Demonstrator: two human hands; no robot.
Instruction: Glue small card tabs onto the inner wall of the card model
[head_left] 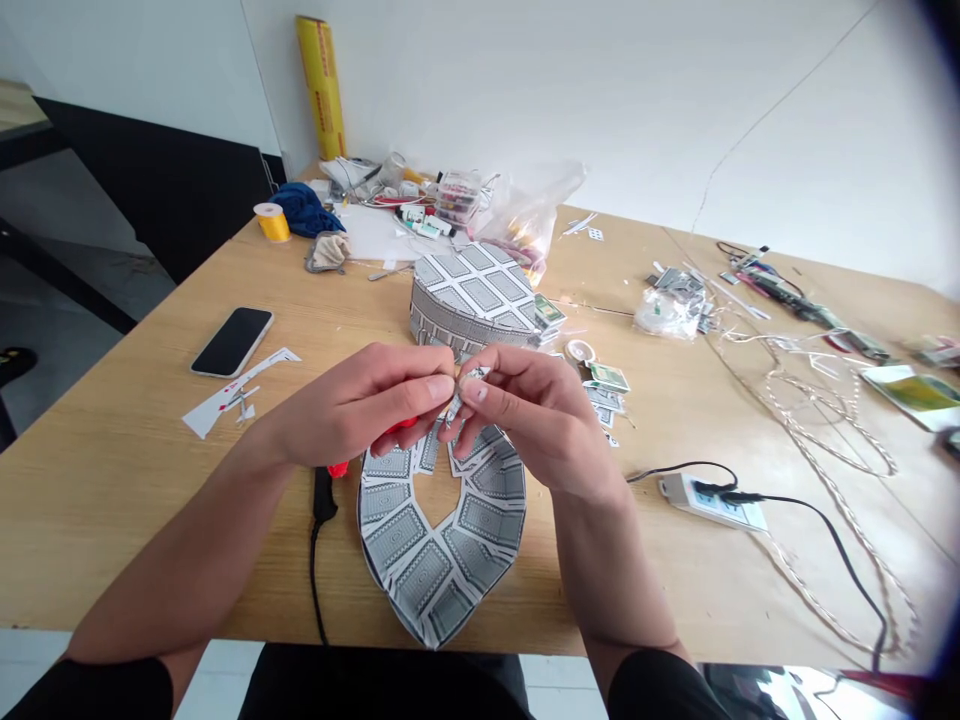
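Observation:
Both hands meet above a ring-shaped piece (401, 540) made of grey patterned playing cards, with a pointed end toward me. My left hand (382, 400) is closed, thumb and index fingertips pressed together next to my right hand. My right hand (525, 410) pinches a small crumpled piece of patterned card (455, 405) between thumb and fingers. Behind the hands stands a closed round box shape (476, 290) covered in the same cards. A red and black corded tool (324, 495) lies left of the ring, partly hidden by my left hand.
A phone (232, 342) and cut card strips (240, 395) lie at left. Yellow ribbon (271, 222), cloths and a plastic bag (525, 215) are at the back. Card stacks (606, 378), a power strip (712, 502) and twisted cord (817, 500) lie to the right.

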